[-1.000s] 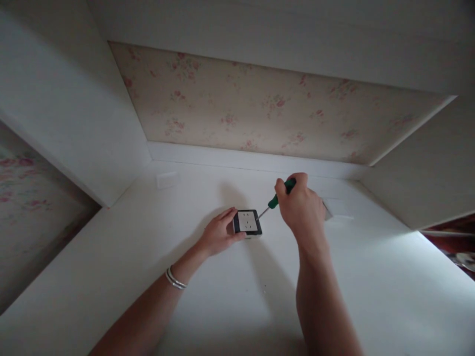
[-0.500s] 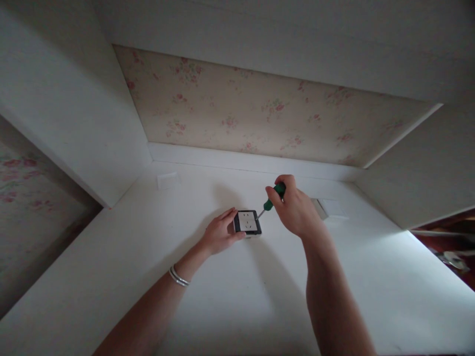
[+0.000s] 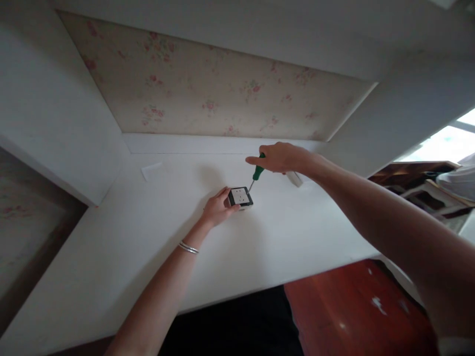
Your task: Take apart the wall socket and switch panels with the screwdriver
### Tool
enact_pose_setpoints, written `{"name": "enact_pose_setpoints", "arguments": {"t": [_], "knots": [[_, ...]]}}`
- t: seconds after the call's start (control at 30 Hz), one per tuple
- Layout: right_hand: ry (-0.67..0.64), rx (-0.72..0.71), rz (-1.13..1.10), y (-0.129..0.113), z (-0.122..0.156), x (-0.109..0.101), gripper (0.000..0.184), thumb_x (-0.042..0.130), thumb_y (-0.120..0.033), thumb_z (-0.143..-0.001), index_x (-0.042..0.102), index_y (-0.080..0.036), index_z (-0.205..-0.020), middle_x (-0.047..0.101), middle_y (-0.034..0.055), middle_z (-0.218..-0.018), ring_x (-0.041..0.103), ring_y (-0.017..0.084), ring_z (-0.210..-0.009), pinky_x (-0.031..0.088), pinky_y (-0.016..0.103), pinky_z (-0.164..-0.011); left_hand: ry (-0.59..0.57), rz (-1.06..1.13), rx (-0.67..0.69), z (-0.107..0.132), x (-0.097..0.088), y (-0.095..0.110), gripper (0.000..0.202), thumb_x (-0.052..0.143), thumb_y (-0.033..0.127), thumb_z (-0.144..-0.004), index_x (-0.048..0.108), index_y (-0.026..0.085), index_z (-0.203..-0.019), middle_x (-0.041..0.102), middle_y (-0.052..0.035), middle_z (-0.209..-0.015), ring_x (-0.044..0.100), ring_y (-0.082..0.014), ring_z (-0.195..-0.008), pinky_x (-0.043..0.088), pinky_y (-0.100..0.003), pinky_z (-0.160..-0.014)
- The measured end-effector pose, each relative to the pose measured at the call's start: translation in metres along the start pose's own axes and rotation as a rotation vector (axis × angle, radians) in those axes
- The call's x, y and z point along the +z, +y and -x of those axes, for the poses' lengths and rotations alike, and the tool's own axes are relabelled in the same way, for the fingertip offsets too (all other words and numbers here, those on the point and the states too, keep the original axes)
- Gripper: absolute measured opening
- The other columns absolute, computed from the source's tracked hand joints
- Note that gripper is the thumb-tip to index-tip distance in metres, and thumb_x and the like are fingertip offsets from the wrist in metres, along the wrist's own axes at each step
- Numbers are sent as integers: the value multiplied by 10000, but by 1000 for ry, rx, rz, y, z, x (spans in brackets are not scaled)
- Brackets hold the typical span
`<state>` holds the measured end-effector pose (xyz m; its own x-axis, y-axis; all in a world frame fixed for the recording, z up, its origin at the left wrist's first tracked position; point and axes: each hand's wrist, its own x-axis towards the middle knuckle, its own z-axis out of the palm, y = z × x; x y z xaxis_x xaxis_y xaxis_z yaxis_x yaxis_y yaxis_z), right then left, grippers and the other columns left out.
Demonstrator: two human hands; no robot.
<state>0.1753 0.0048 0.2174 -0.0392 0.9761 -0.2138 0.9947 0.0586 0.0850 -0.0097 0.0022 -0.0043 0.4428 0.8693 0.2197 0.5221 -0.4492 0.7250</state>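
A power socket [image 3: 239, 195] with a white face, dark border and pale back box rests on the white surface. My left hand [image 3: 218, 206] grips it from the left, fingers along the far side and thumb on the near side. Closed round the top of a green-handled screwdriver [image 3: 259, 171] is my right hand [image 3: 280, 157], with one finger pointing left. The screwdriver tilts down to the left, and its tip meets the socket's right border. What the tip bears on is too small to make out.
The white surface [image 3: 166, 222] ends at a front edge above a red floor [image 3: 334, 306]. White panels stand left and right, with flowered wallpaper [image 3: 222, 89] behind. Past my right hand lies a pale block [image 3: 295, 179]; a flat white piece [image 3: 151, 170] lies at the back left.
The camera view has shifted, bringing the floor and a bright window into sight. My right forearm now comes in from the right, and the screwdriver stands more upright. My left hand still holds the socket.
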Motion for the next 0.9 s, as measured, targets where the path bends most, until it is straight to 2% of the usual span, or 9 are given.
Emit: {"name": "enact_pose_setpoints", "arguments": {"t": [0.07, 0.17, 0.27, 0.47, 0.63, 0.7, 0.8, 0.9], "knots": [[29, 53, 94, -1, -4, 0, 558, 383, -614, -815, 652, -128, -764, 601, 101, -533, 570, 205, -547, 352, 295, -543, -4, -12, -10, 1, 0, 1, 695, 610, 501, -736, 418, 205, -1335, 415, -53, -1402, 379, -226, -1289, 286, -330, -1085], [-20, -1, 108, 0, -10, 1, 539, 367, -541, -840, 646, -118, -656, 613, 111, -546, 562, 187, -514, 347, 291, -535, -13, -25, -9, 2, -1, 2, 682, 610, 497, -738, 425, 210, -1328, 413, -46, -1404, 384, -219, -1287, 284, -314, -1084], [-50, -48, 69, 6, -11, 0, 464, 382, -466, -848, 647, -118, -693, 631, 101, -583, 552, 165, -499, 341, 279, -528, -14, -28, -16, 2, -2, 2, 676, 615, 497, -733, 431, 222, -1323, 411, -38, -1406, 393, -222, -1281, 289, -317, -1079], [-56, -128, 4, 15, -7, 0, 356, 493, -494, -805, 599, -183, -941, 637, 39, -650, 545, 155, -562, 311, 259, -531, -31, -12, -14, 1, -3, 2, 683, 617, 495, -731, 422, 232, -1330, 406, -31, -1409, 398, -227, -1276, 297, -327, -1074], [-101, -197, -62, 11, -6, 1, 406, 577, -500, -760, 551, -222, -1055, 637, 18, -671, 554, 156, -582, 318, 255, -543, -35, -16, -26, 1, -2, 2, 702, 614, 500, -732, 408, 217, -1341, 409, -36, -1407, 396, -224, -1278, 297, -318, -1075], [-101, -136, -42, 6, -8, -1, 473, 533, -577, -767, 570, -198, -1047, 628, 37, -631, 556, 173, -559, 326, 275, -547, -30, -10, -27, 1, -1, 1, 707, 610, 506, -733, 405, 212, -1342, 407, -36, -1408, 401, -221, -1274, 297, -314, -1077], [-81, -13, 61, 1, -15, -3, 542, 444, -636, -790, 638, -142, -901, 604, 82, -574, 561, 210, -562, 329, 310, -563, -22, 9, -28, 1, -1, 1, 703, 617, 506, -730, 411, 221, -1338, 409, -28, -1407, 391, -222, -1281, 286, -323, -1085], [-25, -82, 113, 2, -22, -2, 476, 453, -572, -811, 654, -141, -835, 621, 101, -634, 566, 221, -627, 318, 309, -571, -28, 14, -31, 1, -2, 1, 699, 626, 510, -721, 427, 228, -1329, 416, -27, -1402, 400, -233, -1274, 302, -334, -1076]]}}
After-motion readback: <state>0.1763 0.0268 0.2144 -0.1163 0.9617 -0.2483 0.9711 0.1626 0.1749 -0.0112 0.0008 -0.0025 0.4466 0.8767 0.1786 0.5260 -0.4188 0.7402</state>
